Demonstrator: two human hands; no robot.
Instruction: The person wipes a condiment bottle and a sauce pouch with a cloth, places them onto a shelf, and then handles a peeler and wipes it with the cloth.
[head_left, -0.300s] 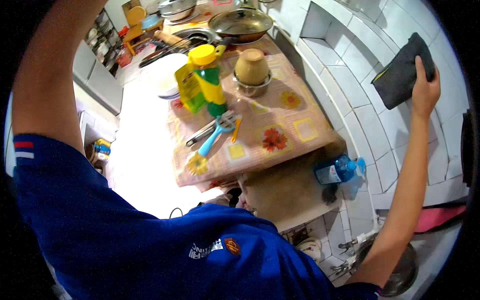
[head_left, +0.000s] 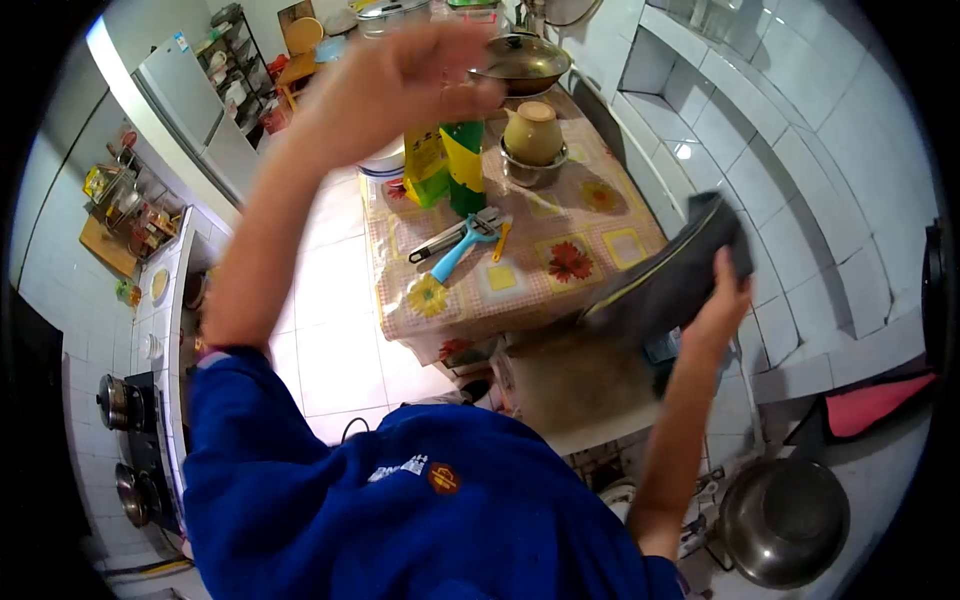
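Note:
My right hand (head_left: 718,298) is closed on a dark grey zip pouch (head_left: 675,265) with a yellow-green zip line. The pouch hangs over the right front corner of the table and hides part of the blue pump bottle (head_left: 660,350). Raised over the table's far left side, my left hand (head_left: 430,75) is smeared by motion, its thumb apart from the fingers and nothing seen in it. It covers the top of a green and yellow bottle (head_left: 464,175). Beside that bottle stands a yellow-green packet (head_left: 425,165). A blue-handled peeler (head_left: 455,258) lies in front of them.
An upturned tan jug (head_left: 533,135) rests in a metal bowl (head_left: 530,175) on the flowered tablecloth (head_left: 520,285). Behind it sits a lidded pan (head_left: 525,65). Tiled wall niches (head_left: 700,125) run along the right. A wok (head_left: 785,520) is at lower right, a stove (head_left: 150,450) at left.
My right hand has brought the pouch down and left, from the wall niches to the table corner. My left hand has come into view over the table. The view has shifted slightly.

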